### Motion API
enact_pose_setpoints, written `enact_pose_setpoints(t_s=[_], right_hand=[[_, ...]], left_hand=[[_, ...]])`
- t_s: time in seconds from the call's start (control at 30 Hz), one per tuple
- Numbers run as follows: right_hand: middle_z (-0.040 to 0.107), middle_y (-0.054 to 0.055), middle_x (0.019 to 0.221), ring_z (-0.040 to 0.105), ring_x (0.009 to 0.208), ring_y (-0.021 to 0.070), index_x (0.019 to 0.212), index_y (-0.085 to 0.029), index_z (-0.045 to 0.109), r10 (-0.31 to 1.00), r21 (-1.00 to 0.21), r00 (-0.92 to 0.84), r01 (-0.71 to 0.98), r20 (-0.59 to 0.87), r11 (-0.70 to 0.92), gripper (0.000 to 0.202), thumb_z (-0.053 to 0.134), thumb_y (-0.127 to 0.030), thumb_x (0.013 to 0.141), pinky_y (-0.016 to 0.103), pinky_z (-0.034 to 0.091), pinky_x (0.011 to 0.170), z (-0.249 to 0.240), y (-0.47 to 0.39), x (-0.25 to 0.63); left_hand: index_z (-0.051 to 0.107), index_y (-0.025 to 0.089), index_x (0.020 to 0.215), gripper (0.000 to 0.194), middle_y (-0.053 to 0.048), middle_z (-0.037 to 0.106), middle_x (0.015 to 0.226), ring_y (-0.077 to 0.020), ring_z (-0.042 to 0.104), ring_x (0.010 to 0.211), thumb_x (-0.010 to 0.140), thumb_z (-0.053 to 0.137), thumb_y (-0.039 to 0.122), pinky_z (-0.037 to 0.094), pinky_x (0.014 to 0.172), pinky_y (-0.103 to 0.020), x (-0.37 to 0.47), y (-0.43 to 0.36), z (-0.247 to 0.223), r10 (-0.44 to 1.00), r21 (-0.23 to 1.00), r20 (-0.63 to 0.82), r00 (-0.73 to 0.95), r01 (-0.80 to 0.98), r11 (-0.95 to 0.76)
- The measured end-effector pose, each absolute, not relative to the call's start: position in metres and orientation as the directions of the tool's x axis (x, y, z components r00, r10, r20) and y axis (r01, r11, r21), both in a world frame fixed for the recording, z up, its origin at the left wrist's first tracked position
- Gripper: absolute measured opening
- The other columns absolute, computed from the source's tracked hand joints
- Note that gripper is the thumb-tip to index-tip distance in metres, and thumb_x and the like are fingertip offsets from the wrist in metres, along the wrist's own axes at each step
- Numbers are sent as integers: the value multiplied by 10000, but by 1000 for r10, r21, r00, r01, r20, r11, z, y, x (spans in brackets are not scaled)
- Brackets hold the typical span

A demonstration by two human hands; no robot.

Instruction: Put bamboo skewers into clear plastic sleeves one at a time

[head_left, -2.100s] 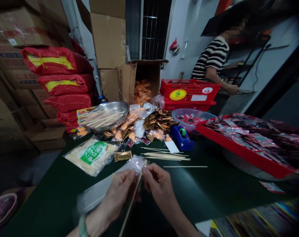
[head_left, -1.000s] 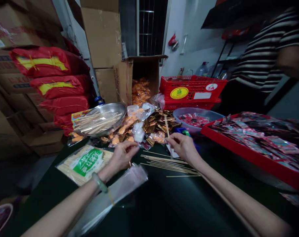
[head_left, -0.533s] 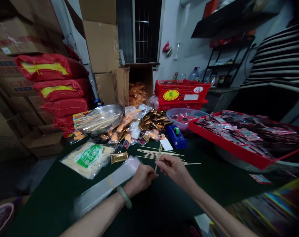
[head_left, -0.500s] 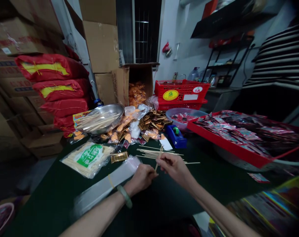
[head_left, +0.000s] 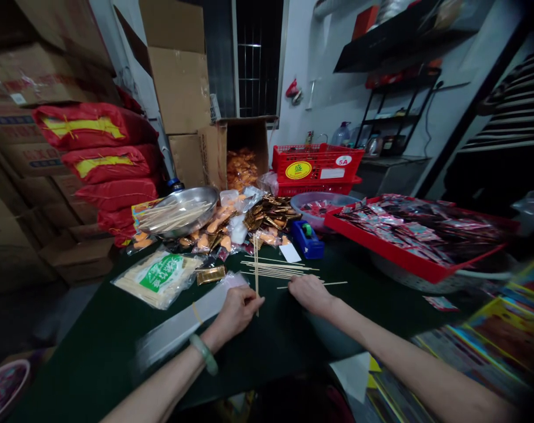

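A left hand (head_left: 237, 308) wearing a green bracelet (head_left: 204, 354) holds thin sticks (head_left: 257, 264) nearly upright above a dark green desk (head_left: 103, 346), its grip closed to a pinch between thumb and fingers near their lower ends. To its right, the right hand (head_left: 313, 294) reaches down palm-first at the loose sticks (head_left: 278, 271) lying crosswise on the desk, fingers curled; whether its grip has closed on any of them cannot be told.

Beneath the left hand and forearm lie clear plastic sleeves (head_left: 174, 332) bound with a yellow band (head_left: 197, 312), near a gold packet (head_left: 211, 274) and a green-labeled bag of sticks (head_left: 147, 279). Behind them, a metal bowl (head_left: 205, 219) of more sticks sits beside a heap of orange and gold wrapped pieces (head_left: 271, 214). A white card (head_left: 290, 253) lies just beside a blue tape dispenser (head_left: 308, 242), while a red tray (head_left: 381, 249) piled with small packets fills the right side. At the back stand a red crate (head_left: 313, 166) and an open cardboard box (head_left: 211, 153); at far right, a person (head_left: 509, 123) in a striped top is partly in view.
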State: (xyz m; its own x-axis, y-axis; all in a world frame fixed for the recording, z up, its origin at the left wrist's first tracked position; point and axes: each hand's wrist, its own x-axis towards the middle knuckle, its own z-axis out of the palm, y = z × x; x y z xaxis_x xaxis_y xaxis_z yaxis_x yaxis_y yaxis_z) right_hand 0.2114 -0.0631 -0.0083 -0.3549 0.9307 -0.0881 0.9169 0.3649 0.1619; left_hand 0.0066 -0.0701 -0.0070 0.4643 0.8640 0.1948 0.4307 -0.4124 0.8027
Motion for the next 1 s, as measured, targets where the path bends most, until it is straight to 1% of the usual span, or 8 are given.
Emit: enact_pose_setpoints(t_s=[0.1,0.23,0.3,0.47,0.6,0.7,0.87,1.0], right_hand=[[648,188,866,624,854,294,863,-67,635,916,180,-390,898,-94,401,221,479,-5,721,357,467,707,1,-56,208],[620,196,996,631,845,292,1071,-73,555,920,209,-387,896,-65,392,398,523,-1,681,376,481,689,7,-54,206],[629,185,993,627,869,280,1106,-72,536,921,214,-384,896,-62,388,415,513,-3,697,370,479,712,7,-55,205],[660,158,960,610,933,258,952,-75,624,928,194,-363,907,-87,373,252,494,-32,741,340,462,782,6,-51,202],[679,167,885,634,854,295,845,-71,654,940,163,-323,927,-111,338,221,608,-58,630,356,478,721,5,-42,200],[686,153,779,647,774,294,716,-93,647,947,112,-308,942,-88,317,151,638,-81,566,340,475,669,11,-39,200],[660,123,757,628,722,218,791,-122,576,950,-55,-257,961,175,270,126,484,-136,706,279,433,627,48,-51,192],[586,12,635,557,573,107,768,-175,456,912,-258,-231,910,339,326,130,349,-104,755,184,383,520,69,-70,175]], left_hand=[[480,152,473,326,12,439,523,-109,402,541,760,487,307,296,534,-229,10,-74,-7,865,805,192,463,431,-409],[473,149,471,327,16,422,495,-105,382,516,759,472,303,280,507,-227,13,-79,-8,866,802,193,461,434,-410],[459,152,456,335,19,405,478,-105,366,509,752,475,309,268,491,-225,15,-81,-8,865,800,196,462,434,-413],[444,155,449,342,15,413,492,-107,378,525,742,478,328,265,489,-222,17,-83,-7,857,805,190,479,424,-416],[446,156,470,340,19,409,492,-106,367,510,737,478,363,250,483,-226,18,-85,-6,859,838,136,493,406,-365],[429,158,461,357,27,384,466,-100,348,485,728,493,387,233,464,-226,19,-85,-6,873,875,121,473,365,-319],[439,157,490,409,21,394,497,-97,358,487,761,458,463,241,438,-215,27,-79,-5,900,905,167,403,299,-302],[474,158,564,441,21,413,563,-86,379,453,788,416,534,279,409,-208,32,-78,1,897,925,196,396,228,-303]])
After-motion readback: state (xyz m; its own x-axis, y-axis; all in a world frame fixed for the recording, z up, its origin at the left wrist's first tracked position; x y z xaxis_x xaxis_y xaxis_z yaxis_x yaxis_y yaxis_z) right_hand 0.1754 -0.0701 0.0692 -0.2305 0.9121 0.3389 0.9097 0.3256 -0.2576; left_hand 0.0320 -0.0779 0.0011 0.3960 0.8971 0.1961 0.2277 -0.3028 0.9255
